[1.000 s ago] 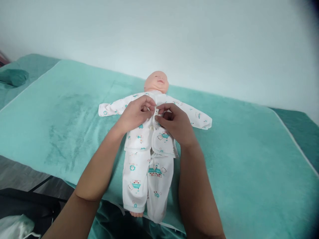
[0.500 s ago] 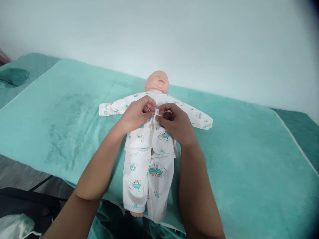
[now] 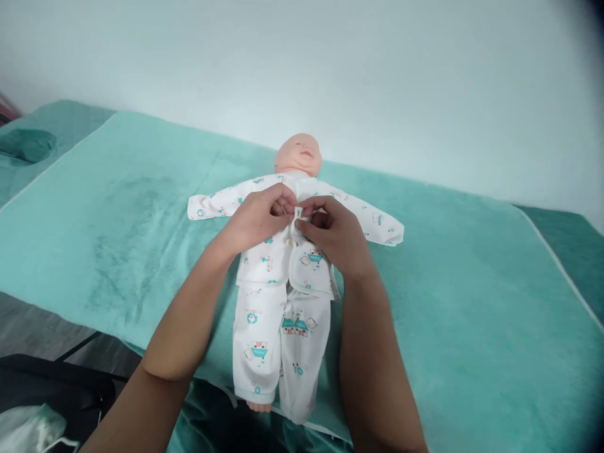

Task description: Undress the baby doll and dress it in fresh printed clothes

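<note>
A baby doll lies on its back, dressed in a white printed shirt and matching trousers. At the chest, my left hand pinches one front edge of the shirt between thumb and fingers. Opposite it, my right hand grips the other front edge, and a bit of raised cloth shows between the fingertips. Just below the hands a pale button sits on the shirt front. Whatever button lies between the fingers is hidden. Both sleeves stretch out sideways.
The doll rests on a bed covered by a turquoise sheet. Behind it rises a pale wall. A black chair with a whitish cloth on it stands at the lower left. The bed's front edge runs just beneath the doll's feet.
Almost nothing differs. Both hands keep their pinch on the shirt front, with only a tiny shift of the fingers and view.
</note>
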The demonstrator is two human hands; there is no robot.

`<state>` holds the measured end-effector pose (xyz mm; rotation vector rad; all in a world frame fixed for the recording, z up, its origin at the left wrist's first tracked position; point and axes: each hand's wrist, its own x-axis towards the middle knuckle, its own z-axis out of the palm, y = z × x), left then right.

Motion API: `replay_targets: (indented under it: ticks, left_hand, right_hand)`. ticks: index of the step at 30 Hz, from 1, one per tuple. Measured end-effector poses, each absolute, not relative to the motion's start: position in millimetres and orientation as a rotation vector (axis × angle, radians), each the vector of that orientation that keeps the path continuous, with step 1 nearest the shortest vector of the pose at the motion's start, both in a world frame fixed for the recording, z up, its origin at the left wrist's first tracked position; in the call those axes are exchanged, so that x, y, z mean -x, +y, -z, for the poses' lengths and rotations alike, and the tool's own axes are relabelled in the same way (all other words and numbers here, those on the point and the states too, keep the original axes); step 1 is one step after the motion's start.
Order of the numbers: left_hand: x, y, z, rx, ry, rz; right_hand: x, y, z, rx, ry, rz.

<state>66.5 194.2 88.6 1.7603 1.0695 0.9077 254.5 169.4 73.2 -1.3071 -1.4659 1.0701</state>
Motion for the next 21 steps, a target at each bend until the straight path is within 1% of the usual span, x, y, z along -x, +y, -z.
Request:
replay_targets:
  ticks: [8,12,16,21]
  left_hand:
    - [-68.9,192.0,-90.0,-1.862,1.147,-0.880]
    - [-67.1,193.2,-87.0,-1.955,1.242,-0.936]
    - [-64.6,196.0,-85.5,-1.902,1.155,-0.908]
    - [-66.8,198.5,-82.3,-1.845,1.169,-0.933]
  right_hand:
    - [-256.5,170.7,-68.5,1.290,-1.456,-1.093]
    - [-258.3,172.1,-65.5,1.254,-1.458,-1.086]
    - [-259.1,172.3,-64.9,1.245,-1.466,-1.083]
    - [-258.4,171.8,-66.1,1.253,-1.454,-1.086]
